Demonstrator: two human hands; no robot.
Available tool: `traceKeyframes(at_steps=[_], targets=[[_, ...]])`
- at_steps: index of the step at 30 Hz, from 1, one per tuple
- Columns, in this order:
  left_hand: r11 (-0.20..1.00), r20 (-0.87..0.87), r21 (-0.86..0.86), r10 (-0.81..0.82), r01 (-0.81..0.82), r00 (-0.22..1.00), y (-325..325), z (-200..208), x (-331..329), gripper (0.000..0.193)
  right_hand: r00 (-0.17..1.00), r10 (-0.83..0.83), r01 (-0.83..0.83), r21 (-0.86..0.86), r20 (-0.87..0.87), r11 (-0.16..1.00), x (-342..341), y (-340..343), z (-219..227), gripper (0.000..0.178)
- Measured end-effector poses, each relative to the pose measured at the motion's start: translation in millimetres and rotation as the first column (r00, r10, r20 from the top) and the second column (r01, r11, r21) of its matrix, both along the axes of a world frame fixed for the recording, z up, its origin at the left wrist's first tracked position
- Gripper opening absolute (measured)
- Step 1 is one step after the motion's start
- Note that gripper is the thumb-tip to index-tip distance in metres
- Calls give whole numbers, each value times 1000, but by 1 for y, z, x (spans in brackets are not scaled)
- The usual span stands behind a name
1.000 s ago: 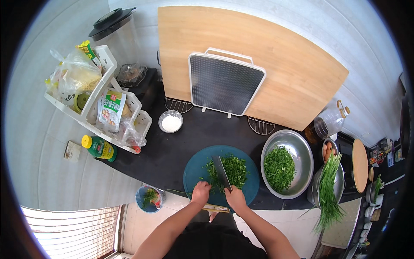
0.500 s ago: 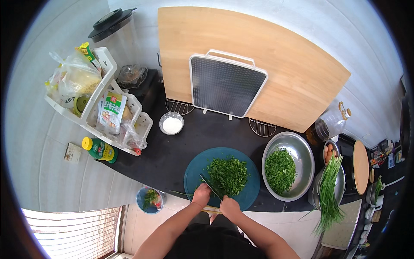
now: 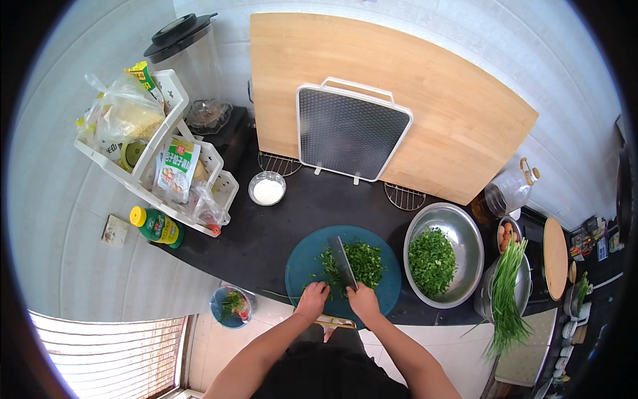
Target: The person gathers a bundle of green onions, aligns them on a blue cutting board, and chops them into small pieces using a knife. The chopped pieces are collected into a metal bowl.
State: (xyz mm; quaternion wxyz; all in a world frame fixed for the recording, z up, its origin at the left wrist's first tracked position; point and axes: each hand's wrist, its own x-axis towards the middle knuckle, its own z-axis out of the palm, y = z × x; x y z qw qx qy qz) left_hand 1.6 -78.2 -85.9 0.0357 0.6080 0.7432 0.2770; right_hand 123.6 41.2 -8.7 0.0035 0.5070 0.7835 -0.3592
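Observation:
My right hand (image 3: 363,302) is closed round the handle of a cleaver (image 3: 341,261). The blade points away from me, over a heap of finely chopped chives (image 3: 367,263) on a round teal cutting board (image 3: 392,296). To the left of the handle, my left hand (image 3: 312,301) rests at the board's near-left part, clear of the blade. Its fingers are bent and drawn together beside some stray green bits; what lies between the fingertips, if anything, is too small to make out.
Right of the board stands a steel bowl (image 3: 470,233) with chopped greens. Beyond it, long whole chives (image 3: 506,292) lie across a pot (image 3: 524,282), near eggs (image 3: 508,234). A small bowl of white powder (image 3: 268,192), a basket rack (image 3: 222,193) and a yellow-capped bottle (image 3: 157,227) stand left.
The cleaver has swung from slanting left to pointing away, its blade now over the chives. My left hand has come off the blade, and my right hand has shifted slightly right.

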Motion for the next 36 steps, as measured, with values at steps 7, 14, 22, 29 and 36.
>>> traceKeyframes(at_steps=[7, 14, 22, 29, 36], targets=[[998, 110, -28, 61, -58, 992, 14, 33, 4, 25, 997, -43, 41, -29, -69, 999, 33, 1, 16, 29], [978, 172, 66, 183, -197, 968, 3, 17, -10, 22, 999, 18, -18, 4, -42, 1000, 38, -10, 14, 30], [944, 139, -61, 331, -325, 933, 2, 39, 4, 28, 1000, 18, -18, 11, -25, 1000, 37, -13, 15, 31], [996, 97, 87, -38, 30, 995, 20, 48, 11, 17, 976, -158, 154, -42, -150, 987, 47, -2, 20, 29], [984, -37, 1, -175, 176, 984, 41, 34, 20, 11, 954, -229, 215, -91, -195, 972, 54, 1, 22, 28]])
